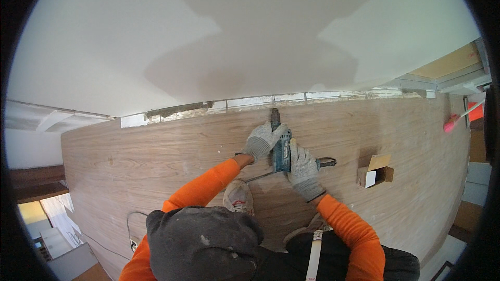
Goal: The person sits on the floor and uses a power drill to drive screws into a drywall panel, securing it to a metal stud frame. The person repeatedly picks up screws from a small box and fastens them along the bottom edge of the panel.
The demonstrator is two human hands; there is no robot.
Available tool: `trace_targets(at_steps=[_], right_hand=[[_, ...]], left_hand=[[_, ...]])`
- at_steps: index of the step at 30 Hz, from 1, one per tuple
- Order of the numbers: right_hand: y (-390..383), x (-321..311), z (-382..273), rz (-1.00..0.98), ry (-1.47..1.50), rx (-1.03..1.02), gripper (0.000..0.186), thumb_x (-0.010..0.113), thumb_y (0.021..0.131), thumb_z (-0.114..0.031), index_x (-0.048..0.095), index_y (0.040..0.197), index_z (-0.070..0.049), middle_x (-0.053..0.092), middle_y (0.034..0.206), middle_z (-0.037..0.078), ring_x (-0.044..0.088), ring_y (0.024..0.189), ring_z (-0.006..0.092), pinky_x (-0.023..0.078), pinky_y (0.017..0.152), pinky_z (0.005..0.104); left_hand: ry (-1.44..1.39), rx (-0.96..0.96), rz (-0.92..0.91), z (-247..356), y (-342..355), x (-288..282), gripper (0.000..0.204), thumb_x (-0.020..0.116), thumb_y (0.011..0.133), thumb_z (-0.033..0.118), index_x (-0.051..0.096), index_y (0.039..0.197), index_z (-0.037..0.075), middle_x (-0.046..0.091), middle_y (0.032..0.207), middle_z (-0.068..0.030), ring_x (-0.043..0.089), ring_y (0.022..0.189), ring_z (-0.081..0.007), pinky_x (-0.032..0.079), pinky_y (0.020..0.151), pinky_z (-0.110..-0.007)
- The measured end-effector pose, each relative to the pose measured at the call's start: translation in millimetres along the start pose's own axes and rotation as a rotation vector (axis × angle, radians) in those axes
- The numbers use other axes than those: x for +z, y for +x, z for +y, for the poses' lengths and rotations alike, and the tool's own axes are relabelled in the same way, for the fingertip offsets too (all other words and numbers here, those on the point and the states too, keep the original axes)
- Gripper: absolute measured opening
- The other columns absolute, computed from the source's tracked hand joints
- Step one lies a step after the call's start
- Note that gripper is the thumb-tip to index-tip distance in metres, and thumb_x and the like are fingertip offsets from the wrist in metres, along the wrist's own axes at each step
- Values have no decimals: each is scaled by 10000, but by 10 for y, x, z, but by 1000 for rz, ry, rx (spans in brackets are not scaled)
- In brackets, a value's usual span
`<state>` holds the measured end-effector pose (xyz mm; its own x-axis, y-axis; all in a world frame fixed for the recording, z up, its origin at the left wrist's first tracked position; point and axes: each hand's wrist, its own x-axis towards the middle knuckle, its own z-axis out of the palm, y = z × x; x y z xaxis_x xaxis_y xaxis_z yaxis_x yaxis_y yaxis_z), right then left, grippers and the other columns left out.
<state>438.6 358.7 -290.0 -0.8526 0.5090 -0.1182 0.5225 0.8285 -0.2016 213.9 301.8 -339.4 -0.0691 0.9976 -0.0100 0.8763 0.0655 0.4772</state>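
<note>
Head view | left grip (pixel 260 140): gloved, clasped around the front of the blue power drill (pixel 283 151) | right grip (pixel 304 170): gloved, grasping the drill's rear | drill: near the wood-look floor's (pixel 156 161) wall-side edge, bit toward the chipped wall strip (pixel 252 101) | open cardboard box (pixel 379 162): toward the floor's right edge

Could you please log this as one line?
left hand: holding drill; right hand: holding drill; drill: facing wall; box: open
</note>
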Motion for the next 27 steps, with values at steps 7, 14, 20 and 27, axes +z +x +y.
trace_targets(at_steps=[7, 14, 20, 27], right_hand=[[-18, -66, 128, -4, 35, 37, 1193, 876, 699, -293, 225, 1648, 25, 539, 1349, 184, 567, 1164, 351, 499, 958, 485], [-125, -34, 212, 43, 20, 69, 1166, 854, 729, -252, 201, 1656, 21, 533, 1283, 202, 557, 1156, 371, 492, 946, 498], [-97, -63, 242, 3, 4, 51, 1160, 849, 730, -261, 212, 1658, 18, 537, 1239, 192, 562, 1137, 362, 498, 924, 490], [-74, -49, 244, -2, -8, 69, 1012, 767, 807, -250, 264, 1632, 51, 540, 1398, 200, 557, 1153, 348, 475, 995, 467]], left_hand=[[9, 33, 10, 1, 162, 256, 549, 603, 1030, 133, 491, 1560, 223, 657, 1073, -257, 730, 887, -389, 613, 724, -478], [-78, 30, -17, 158, 257, 232, 498, 589, 1041, 150, 525, 1530, 223, 659, 1102, -278, 727, 921, -416, 615, 748, -486], [-25, 19, -41, 143, 298, 261, 460, 586, 1050, 176, 550, 1507, 213, 661, 1115, -267, 729, 939, -417, 615, 756, -487], [1, 12, -51, 200, 332, 152, 465, 633, 1008, 124, 572, 1467, 170, 676, 1095, -230, 745, 910, -370, 623, 742, -447]])
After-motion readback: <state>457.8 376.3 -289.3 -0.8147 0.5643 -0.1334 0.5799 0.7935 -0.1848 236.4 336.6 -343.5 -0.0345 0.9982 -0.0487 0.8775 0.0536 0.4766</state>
